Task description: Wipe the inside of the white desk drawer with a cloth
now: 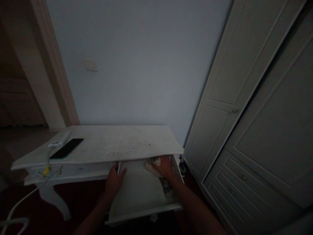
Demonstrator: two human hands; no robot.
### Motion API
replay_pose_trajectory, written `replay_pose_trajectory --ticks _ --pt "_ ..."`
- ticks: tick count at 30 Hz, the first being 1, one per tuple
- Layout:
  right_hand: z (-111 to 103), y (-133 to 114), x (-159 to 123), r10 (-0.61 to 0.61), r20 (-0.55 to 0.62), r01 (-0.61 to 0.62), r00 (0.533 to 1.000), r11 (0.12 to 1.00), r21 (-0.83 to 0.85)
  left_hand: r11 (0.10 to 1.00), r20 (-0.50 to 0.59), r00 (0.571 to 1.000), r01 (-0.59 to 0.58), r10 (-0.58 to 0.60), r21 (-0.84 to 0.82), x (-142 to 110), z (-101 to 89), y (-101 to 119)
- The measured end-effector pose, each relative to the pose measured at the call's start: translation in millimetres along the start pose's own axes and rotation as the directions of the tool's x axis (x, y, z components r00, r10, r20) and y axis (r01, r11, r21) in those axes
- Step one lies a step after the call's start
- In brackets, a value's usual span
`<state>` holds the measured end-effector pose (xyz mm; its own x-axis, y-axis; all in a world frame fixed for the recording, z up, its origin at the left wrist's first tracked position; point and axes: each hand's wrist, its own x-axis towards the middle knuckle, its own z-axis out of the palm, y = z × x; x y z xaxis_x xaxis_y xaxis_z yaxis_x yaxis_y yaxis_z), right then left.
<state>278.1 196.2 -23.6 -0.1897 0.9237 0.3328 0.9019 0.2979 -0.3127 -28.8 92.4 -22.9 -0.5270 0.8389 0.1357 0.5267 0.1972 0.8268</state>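
A white drawer [137,192] is pulled out from the white table [117,140]. My left hand [115,180] grips the drawer's left side wall, its thumb on the inner side and its fingers on the outer side. Inside the drawer, near the back right corner, my right hand [165,167] is closed on a soft, beige bundle with dark markings [149,165] that looks like cloth. A dark patterned piece [166,187] lies below it along the drawer's right side, partly behind my right forearm. Dim light hides whether the two pieces are joined.
On the table's left end lie a dark phone [67,148] and a white power strip [59,138], with a white cable [26,197] hanging down. A white wardrobe [220,130] stands close on the right. Dark items [182,168] sit on the floor between wardrobe and table.
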Motion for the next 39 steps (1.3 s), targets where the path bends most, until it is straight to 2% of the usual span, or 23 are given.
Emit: replay_pose_trajectory --ticks 3,6,9,13,16,18,20,25,27,30,34,37,39 --pt "4.2 -7.0 -1.1 0.029 -0.013 -0.029 0.999 0.999 0.045 1.0 0.003 1.0 0.008 -0.008 0.001 -0.1 0.5 1.8" --pt "12.8 -37.6 1.7 0.011 0.028 -0.013 1.0 0.998 0.063 1.0 0.01 1.0 0.015 -0.015 0.006 -1.3 -0.8 4.2" --pt "26.4 -86.1 5.6 -0.088 0.117 0.074 0.989 0.99 0.121 1.0 0.015 1.0 0.006 -0.006 0.012 -4.2 -4.2 7.5" --pt "44.3 -151.7 10.3 -0.228 0.206 0.188 0.952 0.962 0.197 0.999 0.002 1.0 -0.018 0.018 0.026 -8.5 -8.3 12.2" --pt "45.9 -173.6 13.2 -0.356 0.252 0.294 0.9 0.922 0.253 0.999 -0.009 1.0 -0.015 0.016 0.035 -10.4 -9.9 14.7" --pt "40.8 -170.7 12.8 -0.448 0.301 0.366 0.841 0.883 0.292 0.999 -0.01 1.0 -0.021 0.021 0.035 -11.0 -10.5 15.8" --pt "33.7 -159.8 8.6 -0.538 0.367 0.431 0.759 0.838 0.335 0.999 -0.008 1.0 -0.025 0.025 0.03 -11.3 -10.8 16.7" --pt "25.3 -142.7 -19.1 -0.706 0.511 0.53 0.491 0.707 0.468 1.0 -0.011 1.0 -0.016 0.016 0.016 -11.4 -10.4 18.3" --pt "28.2 -146.0 -30.8 -0.727 0.549 0.533 0.412 0.681 0.502 1.0 -0.012 1.0 -0.018 0.018 0.013 -11.4 -10.5 18.5" --pt "35.2 -155.6 -41.8 -0.737 0.576 0.525 0.353 0.666 0.531 0.999 -0.012 1.0 -0.025 0.025 0.022 -11.6 -11.5 18.0" --pt "35.9 -162.7 -44.8 -0.727 0.604 0.54 0.325 0.668 0.513 0.998 -0.01 0.999 -0.048 0.048 0.045 -11.6 -13.3 15.4" --pt "22.8 -153.8 -44.7 -0.685 0.664 0.554 0.299 0.691 0.464 0.996 -0.005 0.998 -0.058 0.059 0.063 -11.1 -13.7 13.3" --pt "7.0 -138.6 -45.7 -0.654 0.702 0.533 0.282 0.715 0.452 0.996 -0.005 0.998 -0.058 0.059 0.072 -10.7 -13.1 12.3"
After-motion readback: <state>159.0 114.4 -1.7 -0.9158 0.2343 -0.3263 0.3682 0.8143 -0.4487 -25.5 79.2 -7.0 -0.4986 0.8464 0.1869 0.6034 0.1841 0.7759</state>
